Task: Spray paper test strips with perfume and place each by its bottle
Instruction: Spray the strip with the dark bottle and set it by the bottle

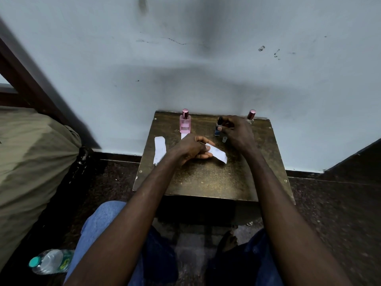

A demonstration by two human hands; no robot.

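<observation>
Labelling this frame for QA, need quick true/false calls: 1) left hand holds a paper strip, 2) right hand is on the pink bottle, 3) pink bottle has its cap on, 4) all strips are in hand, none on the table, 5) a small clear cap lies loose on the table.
1) True. The left hand holds a paper strip low over the table.
2) False. The right hand grips the dark blue bottle; the pink bottle stands untouched.
3) True. Its pink cap is on.
4) False. A loose strip lies on the table, left of the left hand.
5) True. A small clear cap sits by the blue bottle.
</observation>
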